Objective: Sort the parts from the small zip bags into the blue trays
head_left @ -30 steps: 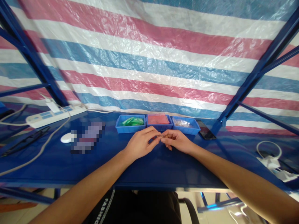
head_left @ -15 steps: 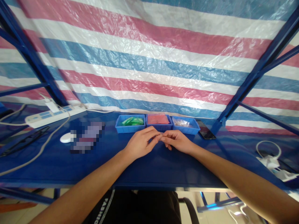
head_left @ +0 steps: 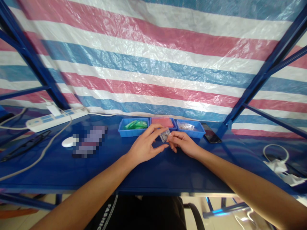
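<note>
Between my hands is a small clear plastic bag (head_left: 164,135), held at its right edge by my right hand (head_left: 182,143) with thumb and fingers pinched together. My left hand (head_left: 147,143) has its thumb and fingers spread apart at the bag's left side, the fingertips near or touching its top. Whatever the bag contains is too small to make out. Just behind my hands stand three blue bins in a row: the left bin (head_left: 133,133) with green packets (head_left: 137,124), the middle bin with pink-red sheets (head_left: 162,122), and the right bin (head_left: 192,133) with clear packets (head_left: 186,126).
A dark phone (head_left: 211,133) lies right of the bins. Leftward on the blue table (head_left: 153,175) are a white round object (head_left: 68,141), a blurred-out item (head_left: 90,142), a white power strip (head_left: 57,118) and a cable. White chargers (head_left: 279,167) sit at the right edge.
My left thumb and fingers have parted from their pinch, bringing the clear plastic bag into view. My right hand stays pinched in nearly the same place.
</note>
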The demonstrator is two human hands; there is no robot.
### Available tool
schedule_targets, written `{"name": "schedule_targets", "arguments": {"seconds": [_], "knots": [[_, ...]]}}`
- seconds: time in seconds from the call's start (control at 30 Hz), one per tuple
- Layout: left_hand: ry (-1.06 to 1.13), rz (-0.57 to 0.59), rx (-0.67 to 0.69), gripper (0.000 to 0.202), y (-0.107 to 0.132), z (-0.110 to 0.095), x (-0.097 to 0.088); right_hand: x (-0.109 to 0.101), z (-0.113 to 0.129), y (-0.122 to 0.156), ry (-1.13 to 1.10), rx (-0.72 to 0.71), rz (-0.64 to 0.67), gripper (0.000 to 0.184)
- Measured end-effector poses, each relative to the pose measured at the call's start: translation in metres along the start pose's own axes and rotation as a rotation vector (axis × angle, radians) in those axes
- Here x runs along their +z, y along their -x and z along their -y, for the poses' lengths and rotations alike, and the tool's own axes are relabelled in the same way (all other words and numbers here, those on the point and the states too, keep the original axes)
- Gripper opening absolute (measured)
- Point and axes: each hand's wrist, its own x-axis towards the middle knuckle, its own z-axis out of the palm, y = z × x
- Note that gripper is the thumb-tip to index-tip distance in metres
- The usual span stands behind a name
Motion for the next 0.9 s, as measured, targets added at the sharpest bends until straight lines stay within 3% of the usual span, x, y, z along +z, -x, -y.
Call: {"name": "schedule_targets", "arguments": {"seconds": [0.1, 0.27, 0.43, 0.77, 0.9], "knots": [[-0.023, -0.012, 0.080, 0.045, -0.0007, 0.0041, 0.0029, -0.0013, -0.0013, -0.0004, -0.067, 0.014, -0.002, 0.029], [-0.028, -0.057, 0.092, 0.022, 0.0004, 0.0089, 0.0057, -0.0031, -0.0032, 0.0009, 0.003, 0.018, 0.046, 0.031], [-0.005, -0.068, 0.033, 0.019, 0.0005, 0.0057, 0.0049, -0.0004, -0.0020, 0.0011, 0.022, -0.019, 0.025, 0.030], [0.055, -0.040, -0.027, 0.026, 0.0005, 0.0029, 0.0041, -0.0005, -0.0078, -0.0002, 0.100, -0.027, 0.022, 0.048], [0.081, -0.023, -0.032, 0.030, 0.0019, 0.0042, 0.0054, 0.0005, -0.0069, 0.0004, 0.153, -0.021, 0.037, 0.041]]}}
